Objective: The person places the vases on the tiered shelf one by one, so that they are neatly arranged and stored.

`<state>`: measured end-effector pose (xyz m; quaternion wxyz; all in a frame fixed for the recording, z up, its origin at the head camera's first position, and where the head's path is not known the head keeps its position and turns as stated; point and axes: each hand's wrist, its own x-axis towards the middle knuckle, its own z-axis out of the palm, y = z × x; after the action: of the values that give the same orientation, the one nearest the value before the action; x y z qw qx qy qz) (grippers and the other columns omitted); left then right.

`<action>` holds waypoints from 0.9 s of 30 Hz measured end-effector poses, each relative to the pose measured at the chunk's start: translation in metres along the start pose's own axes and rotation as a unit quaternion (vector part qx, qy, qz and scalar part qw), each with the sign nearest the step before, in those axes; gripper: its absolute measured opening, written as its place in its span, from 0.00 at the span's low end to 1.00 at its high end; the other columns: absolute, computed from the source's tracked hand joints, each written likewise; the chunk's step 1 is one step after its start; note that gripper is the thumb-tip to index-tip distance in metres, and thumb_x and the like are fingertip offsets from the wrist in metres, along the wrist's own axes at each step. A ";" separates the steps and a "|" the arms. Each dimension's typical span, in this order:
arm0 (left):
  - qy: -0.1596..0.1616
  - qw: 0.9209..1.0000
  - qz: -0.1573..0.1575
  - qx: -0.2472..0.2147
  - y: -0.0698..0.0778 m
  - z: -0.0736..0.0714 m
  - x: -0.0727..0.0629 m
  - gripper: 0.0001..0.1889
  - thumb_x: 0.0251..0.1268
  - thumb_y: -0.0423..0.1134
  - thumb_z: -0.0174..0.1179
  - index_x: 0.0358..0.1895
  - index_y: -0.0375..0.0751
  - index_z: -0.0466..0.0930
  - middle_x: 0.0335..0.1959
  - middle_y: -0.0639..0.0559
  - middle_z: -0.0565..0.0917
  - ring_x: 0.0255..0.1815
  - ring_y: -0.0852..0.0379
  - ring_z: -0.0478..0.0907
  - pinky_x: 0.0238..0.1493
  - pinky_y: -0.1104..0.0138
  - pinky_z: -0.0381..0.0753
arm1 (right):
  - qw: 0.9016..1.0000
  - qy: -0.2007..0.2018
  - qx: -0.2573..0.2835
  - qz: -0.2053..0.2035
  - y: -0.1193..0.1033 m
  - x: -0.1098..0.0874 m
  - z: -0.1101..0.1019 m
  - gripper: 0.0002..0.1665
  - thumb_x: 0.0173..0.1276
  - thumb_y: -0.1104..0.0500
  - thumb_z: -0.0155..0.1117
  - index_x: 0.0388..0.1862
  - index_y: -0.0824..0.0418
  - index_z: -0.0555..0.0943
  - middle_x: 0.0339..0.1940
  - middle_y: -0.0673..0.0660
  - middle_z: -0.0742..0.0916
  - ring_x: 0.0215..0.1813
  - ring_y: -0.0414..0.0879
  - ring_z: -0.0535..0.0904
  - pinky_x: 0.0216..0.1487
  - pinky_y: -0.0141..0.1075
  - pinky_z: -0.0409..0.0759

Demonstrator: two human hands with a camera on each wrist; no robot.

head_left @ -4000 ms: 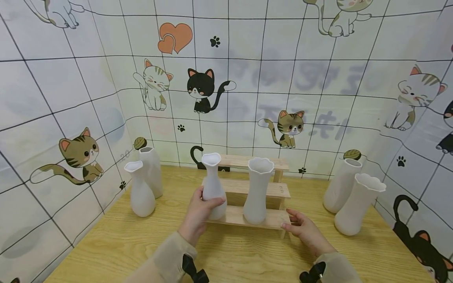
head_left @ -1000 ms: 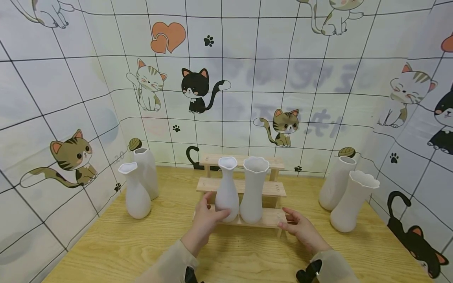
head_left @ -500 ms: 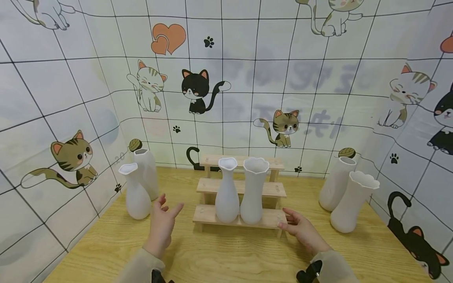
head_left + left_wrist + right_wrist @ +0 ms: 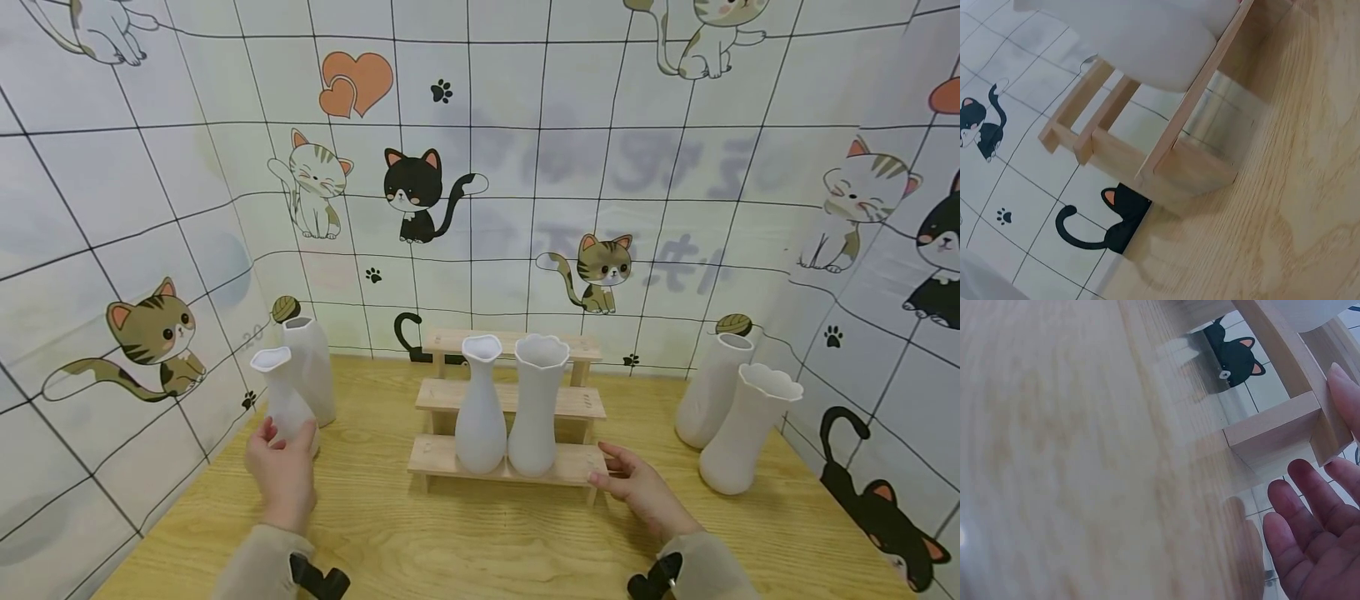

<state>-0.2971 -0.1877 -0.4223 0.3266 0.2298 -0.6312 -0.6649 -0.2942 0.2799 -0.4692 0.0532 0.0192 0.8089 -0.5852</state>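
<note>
White narrow-necked vase (image 4: 283, 402) stands near the left edge of the desk (image 4: 480, 550), toward its back left corner. The left hand (image 4: 283, 483) holds it low on the body: the fingers (image 4: 264, 433) are clamped on it, with the thumb at its right side. Just behind, closer to that corner, is a tall vase (image 4: 313, 375). Near the middle of the back edge is a wooden stepped stand (image 4: 581, 463). On its lowest step, a slim vase (image 4: 482, 425) and a wide-mouthed vase (image 4: 535, 417) are upright, side by side. The right hand (image 4: 641, 492) grips the right end of this step; thumb and forefinger are clamped on it, the other fingers slightly apart. Near the right edge are a scalloped vase (image 4: 746, 437) and, behind it, a narrower vase (image 4: 708, 400). Wall covering (image 4: 502, 92) with cartoon cats surrounds the desk's back.
</note>
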 end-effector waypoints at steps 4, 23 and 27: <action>0.030 0.999 -0.031 -0.019 -0.003 -0.004 0.008 0.47 0.55 0.47 0.71 0.74 0.43 0.52 0.68 0.47 0.53 0.66 0.48 0.51 0.64 0.58 0.58 | 1.000 0.003 -0.002 0.002 -0.001 0.000 0.000 0.47 0.62 0.52 0.70 0.74 0.65 0.59 0.61 0.67 0.73 0.57 0.55 0.71 0.54 0.48 0.73; -0.038 0.996 -0.082 0.009 -0.030 0.002 0.040 0.53 0.56 0.46 0.70 0.77 0.40 0.41 0.75 0.40 0.46 0.73 0.43 0.50 0.71 0.54 0.52 | 1.000 0.004 -0.003 -0.005 -0.001 -0.002 0.001 0.46 0.63 0.53 0.70 0.73 0.67 0.60 0.59 0.67 0.74 0.55 0.54 0.72 0.52 0.46 0.73; -0.034 0.995 -0.089 0.003 -0.034 0.004 0.045 0.54 0.54 0.47 0.71 0.77 0.41 0.42 0.75 0.40 0.46 0.72 0.43 0.51 0.70 0.53 0.54 | 1.000 0.005 -0.003 0.001 -0.001 -0.001 0.001 0.46 0.63 0.52 0.70 0.73 0.66 0.59 0.60 0.67 0.74 0.55 0.55 0.71 0.52 0.47 0.73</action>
<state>-0.3357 -0.2179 -0.4502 0.2439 0.2638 -0.6208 -0.6968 -0.2930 0.2787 -0.4681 0.0498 0.0229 0.8107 -0.5829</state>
